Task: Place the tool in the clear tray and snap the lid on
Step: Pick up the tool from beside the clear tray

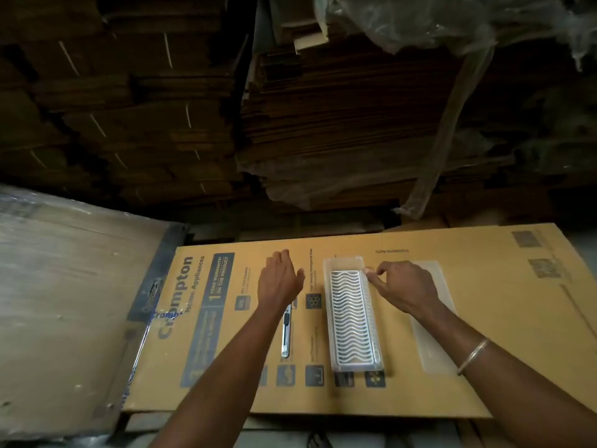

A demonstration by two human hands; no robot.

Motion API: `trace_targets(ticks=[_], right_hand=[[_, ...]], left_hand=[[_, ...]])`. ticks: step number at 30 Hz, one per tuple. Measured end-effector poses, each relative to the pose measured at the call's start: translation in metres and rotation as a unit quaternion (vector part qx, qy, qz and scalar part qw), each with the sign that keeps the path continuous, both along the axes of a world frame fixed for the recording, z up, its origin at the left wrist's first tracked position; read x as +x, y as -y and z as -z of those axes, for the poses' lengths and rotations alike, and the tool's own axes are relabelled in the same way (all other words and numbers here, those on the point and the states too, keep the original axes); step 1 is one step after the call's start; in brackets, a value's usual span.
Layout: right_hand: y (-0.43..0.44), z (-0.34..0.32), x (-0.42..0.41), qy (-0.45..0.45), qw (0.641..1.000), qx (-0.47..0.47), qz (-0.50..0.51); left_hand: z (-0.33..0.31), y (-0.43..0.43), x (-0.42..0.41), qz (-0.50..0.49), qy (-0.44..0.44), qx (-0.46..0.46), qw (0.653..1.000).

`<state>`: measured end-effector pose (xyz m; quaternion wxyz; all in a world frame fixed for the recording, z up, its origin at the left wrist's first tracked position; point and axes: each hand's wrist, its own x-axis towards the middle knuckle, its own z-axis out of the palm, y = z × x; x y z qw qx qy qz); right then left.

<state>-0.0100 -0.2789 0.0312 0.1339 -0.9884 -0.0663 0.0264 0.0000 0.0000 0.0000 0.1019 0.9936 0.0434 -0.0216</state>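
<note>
A clear tray (pixel 343 263) with a white wavy grid insert (pixel 353 321) lies lengthwise on a flat yellow carton (pixel 452 383). Left of it lies the tool (pixel 286 337), a slim metal utility knife, partly under my left wrist. My left hand (pixel 279 282) hovers above the tool's far end, fingers spread and holding nothing. My right hand (pixel 403 291) rests at the tray's far right rim, thumb and forefinger pinched at the edge. The translucent lid (pixel 433 347) lies flat to the right of the tray, partly hidden under my right hand and forearm.
The printed yellow carton serves as the work surface. A plastic-wrapped board (pixel 64 302) lies to the left. Tall stacks of flattened cardboard (pixel 323 124) and plastic sheeting (pixel 452 24) rise just behind the carton's far edge.
</note>
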Motion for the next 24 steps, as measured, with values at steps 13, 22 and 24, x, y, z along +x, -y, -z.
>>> trace_targets(ticks=[13,22,24], right_hand=[[0.030,0.030,-0.023,-0.029,0.998,-0.043,0.036],[0.034,0.034,-0.032,-0.045,0.996,-0.045,0.059],[0.033,0.035,-0.032,-0.042,0.997,-0.039,0.061]], left_hand=[[0.083,-0.021,-0.037,-0.115,-0.218,-0.072,0.966],[0.100,-0.018,-0.035,-0.176,-0.186,-0.137,0.957],[0.101,-0.021,-0.033,-0.190,-0.200,-0.158,0.948]])
